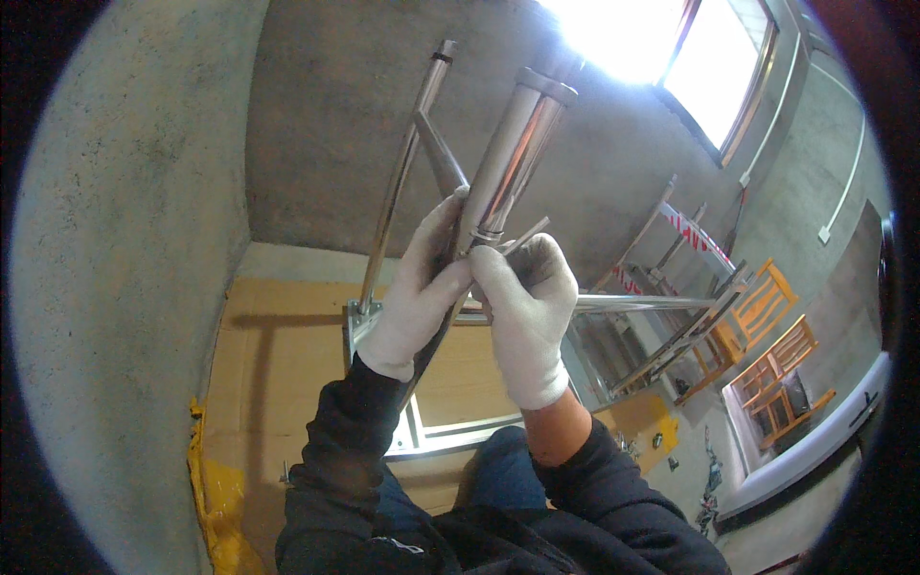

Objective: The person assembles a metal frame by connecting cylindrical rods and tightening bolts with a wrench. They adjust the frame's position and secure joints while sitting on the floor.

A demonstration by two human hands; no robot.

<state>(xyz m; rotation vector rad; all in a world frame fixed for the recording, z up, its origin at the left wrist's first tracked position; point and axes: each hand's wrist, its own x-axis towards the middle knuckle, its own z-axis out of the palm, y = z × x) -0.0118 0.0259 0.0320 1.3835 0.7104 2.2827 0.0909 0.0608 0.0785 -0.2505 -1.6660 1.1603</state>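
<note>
A thick chrome tube with a collar at its upper end rises at a slant in front of me. My left hand, in a white glove, is closed round its lower part. Against the tube's lower end, below a narrow ring, the gloved thumb and fingers of my right hand are pressed together. From that grip sticks out a thin metal rod; its other end is hidden by the glove. Behind my hands stands a metal frame, with a slanting thinner tube at its left.
Brown cardboard covers the floor, with yellow plastic along its left edge. A white frame bar crosses near my knees. Small hardware lies to the right. Another metal frame and wooden chairs stand farther right.
</note>
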